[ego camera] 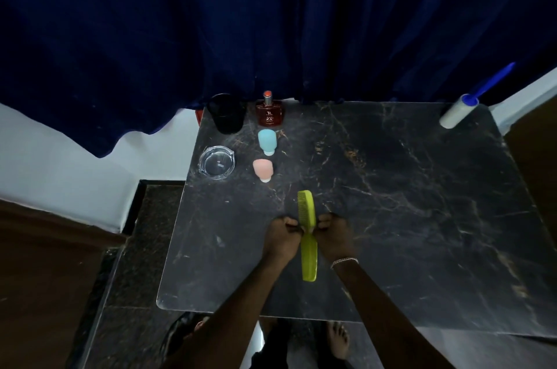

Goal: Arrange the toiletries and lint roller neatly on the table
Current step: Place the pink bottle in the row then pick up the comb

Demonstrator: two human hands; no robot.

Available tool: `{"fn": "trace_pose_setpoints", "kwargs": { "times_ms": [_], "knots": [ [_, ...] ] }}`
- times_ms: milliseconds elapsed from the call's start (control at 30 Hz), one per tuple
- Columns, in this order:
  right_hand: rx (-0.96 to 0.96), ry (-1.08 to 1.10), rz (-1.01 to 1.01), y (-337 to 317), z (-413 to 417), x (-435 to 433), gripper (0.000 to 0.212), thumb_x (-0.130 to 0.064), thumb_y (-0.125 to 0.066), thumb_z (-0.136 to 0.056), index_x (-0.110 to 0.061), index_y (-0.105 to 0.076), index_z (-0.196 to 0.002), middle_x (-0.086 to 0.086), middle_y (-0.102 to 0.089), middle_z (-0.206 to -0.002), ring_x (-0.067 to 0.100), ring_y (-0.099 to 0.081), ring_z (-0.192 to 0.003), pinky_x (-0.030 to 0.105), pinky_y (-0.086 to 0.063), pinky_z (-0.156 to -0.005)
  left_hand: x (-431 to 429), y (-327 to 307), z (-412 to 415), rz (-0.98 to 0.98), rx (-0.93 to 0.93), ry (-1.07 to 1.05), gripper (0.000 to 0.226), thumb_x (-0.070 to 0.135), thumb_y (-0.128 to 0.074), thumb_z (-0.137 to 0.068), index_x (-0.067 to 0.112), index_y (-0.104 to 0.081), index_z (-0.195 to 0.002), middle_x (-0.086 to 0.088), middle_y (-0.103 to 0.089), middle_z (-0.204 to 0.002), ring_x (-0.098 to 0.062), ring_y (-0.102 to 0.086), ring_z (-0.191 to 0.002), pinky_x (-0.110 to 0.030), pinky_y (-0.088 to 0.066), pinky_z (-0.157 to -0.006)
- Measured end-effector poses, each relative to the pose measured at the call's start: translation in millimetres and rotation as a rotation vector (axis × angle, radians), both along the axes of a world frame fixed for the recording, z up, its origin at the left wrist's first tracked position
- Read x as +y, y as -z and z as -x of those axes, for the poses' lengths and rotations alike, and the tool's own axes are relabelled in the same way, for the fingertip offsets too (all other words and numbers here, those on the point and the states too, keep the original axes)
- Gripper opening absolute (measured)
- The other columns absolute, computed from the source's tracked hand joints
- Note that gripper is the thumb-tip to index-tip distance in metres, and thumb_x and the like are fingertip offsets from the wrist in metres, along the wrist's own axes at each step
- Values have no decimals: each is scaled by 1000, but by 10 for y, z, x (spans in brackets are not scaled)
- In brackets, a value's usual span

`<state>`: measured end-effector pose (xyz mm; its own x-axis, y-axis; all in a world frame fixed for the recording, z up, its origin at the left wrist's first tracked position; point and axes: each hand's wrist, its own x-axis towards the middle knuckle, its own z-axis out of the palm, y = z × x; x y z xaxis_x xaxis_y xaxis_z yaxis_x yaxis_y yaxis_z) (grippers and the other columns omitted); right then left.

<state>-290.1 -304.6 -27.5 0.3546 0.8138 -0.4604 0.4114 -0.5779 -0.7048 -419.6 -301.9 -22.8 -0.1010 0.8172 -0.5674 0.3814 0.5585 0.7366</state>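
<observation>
meanwhile, left hand (281, 237) and right hand (333, 236) each clamp their grip on a yellow-green comb (309, 257) near the marble desk's (407, 187) front edge. perfume bottle (269, 111), blue bottle (267, 141) and pink bottle (262, 169) line the far left; the lint roller (458, 111) lies at the far-right corner, with broad bare marble between.

Perfume bottle (269, 112) label — "ZX", rest unreadable.

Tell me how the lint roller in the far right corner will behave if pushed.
The lint roller lies on its side, so its round body would probably roll if nudged sideways. Its blue handle seems to overhang the table corner, so it might drop off. Likely light.
</observation>
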Motion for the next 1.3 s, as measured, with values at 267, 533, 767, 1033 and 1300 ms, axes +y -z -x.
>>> {"fn": "trace_pose_setpoints", "kwargs": {
  "times_ms": [267,533,767,1033,1300],
  "knots": [
    [234,52,3,-148,-74,-31,31,20,-67,-75,-10,-59,-77,17,-64,-82,25,-62,-81,45,-54,-81,-82,-207,-127,27,-97,-106,12,7,-72,-91,10,-72,-103,-17,-77,-100,-35,-74,-98,-51,-60,-92],
    [426,60,-41,-307,-301,206,13,16,-69,-82,8,-68,-93,15,-67,-79,19,-58,-61,25,-46,-56,130,-453,-171,-22,-268,-165,21,7,-65,-99,-3,-68,-117,-21,-75,-110,-31,-73,-100,-41,-62,-87],
    [178,-144,-356,-686,-509,786,15,14,-70,-78,2,-72,-86,2,-70,-76,-10,-62,-63,7,-47,-65,673,-775,-337,18,-545,-276,42,45,-53,-105,8,-74,-102,-5,-79,-86,-7,-72,-72,-21,-59,-66],
    [-70,-280,-654,-660,-723,1296,26,18,-67,-75,-3,-77,-86,1,-62,-111,18,-66,-103,27,-53,-91,1230,-808,-474,57,-598,-266,18,-2,-70,-92,14,-72,-101,-1,-79,-86,-12,-75,-78,-26,-61,-64],
    [425,36,-248,-348,-630,1647,26,5,-64,-90,-17,-71,-102,15,-73,-105,33,-71,-99,53,-59,-88,1572,-474,-564,-106,-194,-240,31,-6,-72,-87,24,-71,-94,-9,-79,-101,-25,-74,-102,-42,-58,-98]
  ]
}}
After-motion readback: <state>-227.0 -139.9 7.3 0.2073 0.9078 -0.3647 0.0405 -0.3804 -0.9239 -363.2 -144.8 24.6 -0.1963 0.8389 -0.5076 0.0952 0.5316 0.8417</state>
